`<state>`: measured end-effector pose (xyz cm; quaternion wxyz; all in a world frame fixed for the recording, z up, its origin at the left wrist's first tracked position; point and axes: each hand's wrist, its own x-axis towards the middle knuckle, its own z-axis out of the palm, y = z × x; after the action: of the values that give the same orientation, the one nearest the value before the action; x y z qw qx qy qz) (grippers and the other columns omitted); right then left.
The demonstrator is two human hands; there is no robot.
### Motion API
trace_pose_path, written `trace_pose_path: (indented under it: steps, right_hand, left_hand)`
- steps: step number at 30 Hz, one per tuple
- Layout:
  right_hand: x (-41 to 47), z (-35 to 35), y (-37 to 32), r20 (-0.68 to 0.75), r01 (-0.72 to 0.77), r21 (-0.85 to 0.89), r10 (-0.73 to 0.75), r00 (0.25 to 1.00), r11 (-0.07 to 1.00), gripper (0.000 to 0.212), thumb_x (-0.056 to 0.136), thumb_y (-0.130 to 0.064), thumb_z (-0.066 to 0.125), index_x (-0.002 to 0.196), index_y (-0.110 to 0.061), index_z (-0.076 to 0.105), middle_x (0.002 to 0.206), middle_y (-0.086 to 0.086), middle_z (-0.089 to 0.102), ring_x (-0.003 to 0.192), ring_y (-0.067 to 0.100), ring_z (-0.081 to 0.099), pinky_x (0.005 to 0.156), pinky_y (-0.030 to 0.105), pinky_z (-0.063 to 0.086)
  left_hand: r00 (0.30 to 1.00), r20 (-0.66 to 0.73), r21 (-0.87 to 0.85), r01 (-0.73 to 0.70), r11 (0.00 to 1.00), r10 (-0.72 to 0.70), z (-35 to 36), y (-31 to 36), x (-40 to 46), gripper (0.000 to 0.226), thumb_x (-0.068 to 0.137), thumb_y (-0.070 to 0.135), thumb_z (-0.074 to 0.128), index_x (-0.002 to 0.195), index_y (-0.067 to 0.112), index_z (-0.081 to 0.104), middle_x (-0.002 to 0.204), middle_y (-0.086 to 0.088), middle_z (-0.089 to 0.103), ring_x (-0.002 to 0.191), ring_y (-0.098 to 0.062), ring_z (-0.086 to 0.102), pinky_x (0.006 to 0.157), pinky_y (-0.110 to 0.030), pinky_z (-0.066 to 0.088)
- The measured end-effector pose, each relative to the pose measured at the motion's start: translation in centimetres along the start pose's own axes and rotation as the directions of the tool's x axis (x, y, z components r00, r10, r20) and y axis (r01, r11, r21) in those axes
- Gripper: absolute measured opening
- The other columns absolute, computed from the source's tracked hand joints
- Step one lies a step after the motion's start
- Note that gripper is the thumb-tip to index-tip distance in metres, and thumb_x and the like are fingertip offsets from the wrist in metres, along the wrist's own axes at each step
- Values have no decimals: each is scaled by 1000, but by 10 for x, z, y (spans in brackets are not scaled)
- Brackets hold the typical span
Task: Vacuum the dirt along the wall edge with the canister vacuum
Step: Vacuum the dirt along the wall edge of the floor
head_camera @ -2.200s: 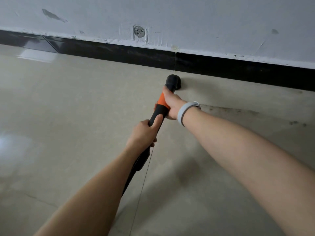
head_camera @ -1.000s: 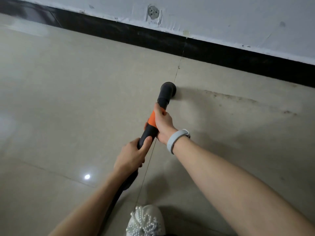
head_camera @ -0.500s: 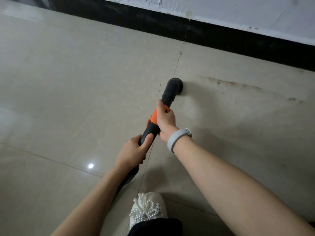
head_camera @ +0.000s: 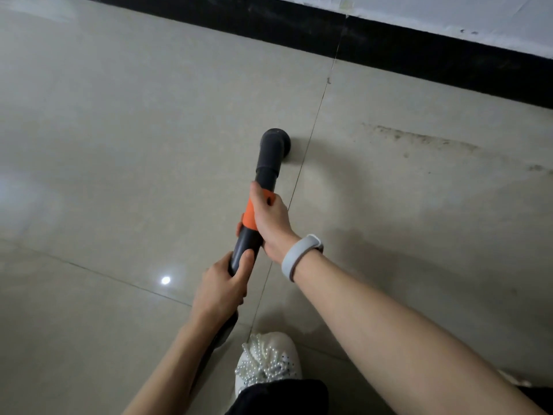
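While I push the vacuum tube [head_camera: 263, 202] along the floor [head_camera: 119, 145], its round black head [head_camera: 276, 142] sits flat on the tile, well away from the black strip [head_camera: 419, 61] at the bottom of the wall. My right hand [head_camera: 269, 218] wraps its grip tight round the orange part of the tube. My left hand [head_camera: 223, 290] curls round the tube lower down, near my white shoe [head_camera: 266, 359]. A gray band [head_camera: 299, 256] is on my right wrist. I think I am in the middle of the sweeping step. A line of dark dirt [head_camera: 419, 139] lies to the right of the head, near the wall. Next I should slide the head right and forward onto that dirt.
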<state>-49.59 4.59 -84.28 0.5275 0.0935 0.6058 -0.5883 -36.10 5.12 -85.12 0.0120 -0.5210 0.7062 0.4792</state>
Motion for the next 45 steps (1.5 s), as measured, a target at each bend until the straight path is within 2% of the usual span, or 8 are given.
trace_pose_path:
  steps: [4, 9, 15, 19, 22, 30, 40, 45]
  right_hand:
    - [0, -7, 1, -50, -8, -7, 7, 999, 1000, 30, 93, -38, 52, 87, -11, 40, 63, 11, 49, 38, 20, 51, 38, 21, 44]
    - [24, -27, -40, -174, 24, 41, -16, 985, 999, 34, 93, -40, 53, 78, -11, 42, 65, 10, 49, 45, 23, 51, 41, 22, 44]
    - [25, -11, -37, -68, -32, -7, 32, 997, 999, 31, 92, -37, 55, 80, -11, 43, 66, 8, 48, 53, 24, 51, 56, 35, 50]
    - [5, 3, 7, 46, -49, -17, 50, 998, 999, 31, 93, -36, 53, 85, -10, 39, 62, 10, 46, 41, 23, 51, 43, 25, 48]
    - [-8, -3, 19, 75, -48, 32, 46, 996, 998, 30, 93, -36, 53, 85, -12, 39, 61, 9, 48, 41, 22, 53, 43, 24, 47]
    - [-15, -38, 15, 18, -50, 69, 49, 999, 996, 21, 91, -22, 51, 76, -11, 41, 52, 7, 54, 45, 25, 56, 50, 29, 50]
    - [-19, 12, 51, 204, -175, -147, 203, 958, 974, 20, 90, -27, 52, 90, -10, 41, 65, 9, 58, 52, 25, 64, 58, 32, 54]
    - [-27, 4, 62, 244, -249, -208, 296, 923, 946, 17, 90, -28, 51, 86, -12, 45, 80, 14, 60, 66, 26, 66, 62, 31, 54]
  left_hand:
    - [999, 48, 61, -26, 998, 23, 3, 2, 2, 46, 85, 60, 41, 72, 17, 52, 47, 2, 59, 39, -8, 57, 46, -27, 47]
    - [991, 121, 53, -67, 996, 60, 15, 40, 35, 51, 76, 69, 36, 70, 20, 50, 51, 0, 62, 43, -16, 60, 55, -32, 49]
    - [997, 71, -50, -12, 999, 16, 9, 32, 27, 50, 83, 63, 41, 71, 16, 51, 45, 1, 59, 38, -13, 56, 44, -27, 45]
    - [998, 49, -74, 42, 996, -39, -5, -4, -6, 44, 87, 55, 46, 72, 15, 52, 44, 1, 57, 37, -11, 53, 43, -31, 46]
    - [999, 41, 17, 14, 1000, -15, -11, -10, -17, 51, 77, 64, 44, 71, 15, 52, 46, 0, 58, 39, -12, 55, 48, -36, 48]
    - [996, 67, 248, -76, 966, 61, -5, 0, -30, 44, 90, 55, 44, 78, 13, 54, 64, -10, 64, 61, -28, 63, 63, -47, 52]
    - [988, -9, -40, 151, 988, -152, -26, -39, -51, 57, 67, 72, 35, 67, 18, 51, 48, -3, 60, 41, -15, 57, 54, -37, 48]
    - [984, 30, -57, 178, 982, -177, -28, -60, -66, 60, 68, 72, 38, 67, 14, 52, 48, -3, 58, 41, -16, 55, 51, -35, 45]
